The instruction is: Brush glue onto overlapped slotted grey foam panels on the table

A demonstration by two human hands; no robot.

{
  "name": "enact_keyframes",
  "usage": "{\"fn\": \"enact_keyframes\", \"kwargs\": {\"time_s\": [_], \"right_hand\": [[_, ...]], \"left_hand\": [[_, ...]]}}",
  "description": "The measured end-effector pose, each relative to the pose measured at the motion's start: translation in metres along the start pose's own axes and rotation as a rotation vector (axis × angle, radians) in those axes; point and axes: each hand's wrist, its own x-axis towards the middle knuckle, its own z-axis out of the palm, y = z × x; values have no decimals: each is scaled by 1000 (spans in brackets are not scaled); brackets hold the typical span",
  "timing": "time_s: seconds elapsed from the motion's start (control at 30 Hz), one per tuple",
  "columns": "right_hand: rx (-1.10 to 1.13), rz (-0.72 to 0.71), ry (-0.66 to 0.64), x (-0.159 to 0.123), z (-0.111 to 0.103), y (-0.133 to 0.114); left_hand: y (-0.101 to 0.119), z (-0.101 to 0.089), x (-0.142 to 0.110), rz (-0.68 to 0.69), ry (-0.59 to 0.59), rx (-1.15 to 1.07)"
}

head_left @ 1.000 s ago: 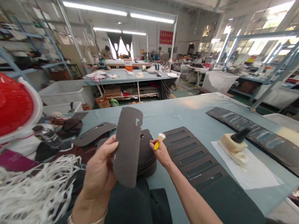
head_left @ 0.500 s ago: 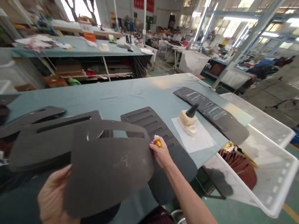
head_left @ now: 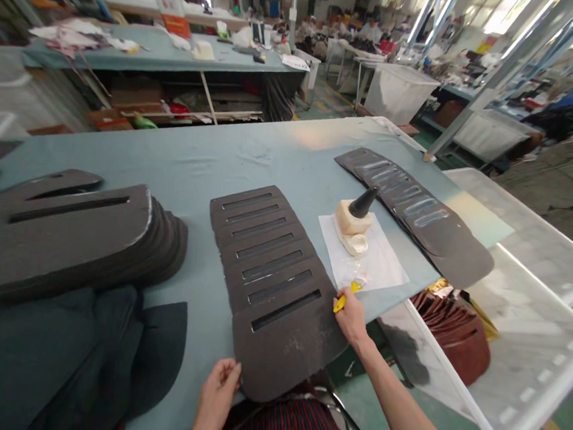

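1. Lowered since the earlier frame: a dark grey, slotted, round-ended sheet panel [head_left: 284, 359], then held aloft by the left hand [head_left: 217, 393], now lies flat on the pale blue-green surface [head_left: 211, 158].
2. Position of the panel — nearest the wearer, at the near end of a row of overlapping dark grey slotted sheets [head_left: 261, 238].
3. Left hand: fingers bent, tips at the panel's lower-left edge; whether they pinch it or merely rest there cannot be told.
4. Right hand [head_left: 351, 319]: closed round a small yellow-handled brush [head_left: 340, 304], just beside the panel's right edge.
5. Beyond the brush: a cream-coloured block with a black cone [head_left: 354, 218] on a white paper sheet [head_left: 380, 258].
6. Step in hand, as judged: aligning the panel with the row; the next move seems to call for light edge contact — keeping the overlap even.
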Motion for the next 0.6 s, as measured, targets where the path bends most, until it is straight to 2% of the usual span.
{"fn": "enact_keyframes", "kwargs": {"time_s": [0.1, 0.17, 0.3, 0.43, 0.6], "right_hand": [[-39, -9, -8, 5, 6, 9], [-59, -5, -18, 7, 8, 13], [-101, 15, -24, 10, 11, 16], [-133, 62, -7, 9, 11, 15], [-134, 118, 24, 6, 9, 10]], "left_hand": [[1, 10, -2, 104, 126, 92], [6, 15, -6, 156, 161, 196], [13, 19, -13, 187, 145, 358], [10, 17, -13, 213, 97, 372], [4, 11, -11, 243, 97, 348]]}}
